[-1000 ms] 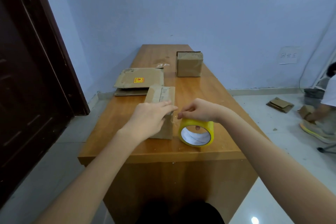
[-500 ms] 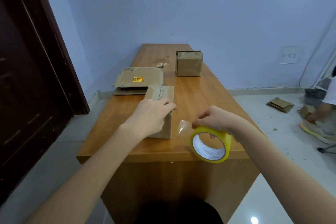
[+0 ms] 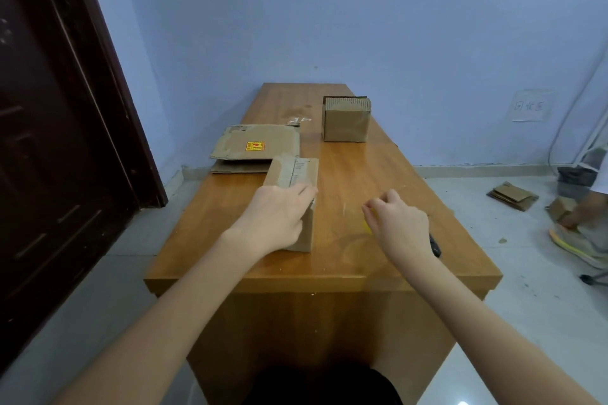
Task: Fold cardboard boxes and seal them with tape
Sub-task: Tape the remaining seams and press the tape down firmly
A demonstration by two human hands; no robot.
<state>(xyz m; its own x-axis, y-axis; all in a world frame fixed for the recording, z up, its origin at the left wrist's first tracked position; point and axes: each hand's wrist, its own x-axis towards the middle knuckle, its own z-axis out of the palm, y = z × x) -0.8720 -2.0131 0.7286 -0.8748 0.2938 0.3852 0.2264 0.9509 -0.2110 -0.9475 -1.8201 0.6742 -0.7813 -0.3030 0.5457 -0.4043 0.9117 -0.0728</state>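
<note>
While the left hand (image 3: 276,217) lies flat with straight fingers pressing the top of the box (image 3: 296,200), the right hand (image 3: 399,223) hovers just to the box's right, fingers curled round the mostly hidden yellow tape roll (image 3: 367,227). The box runs lengthwise away from the person, so the tape must travel leftward onto it. Farther up the worktop (image 3: 362,260) lie flattened cartons (image 3: 256,146) and a finished box (image 3: 346,118), neither in the way.

Near box (image 3: 291,204) on table (image 3: 345,260) (left), flattened cartons (image 3: 256,148) behind, assembled box (image 3: 346,120) far right.
</note>
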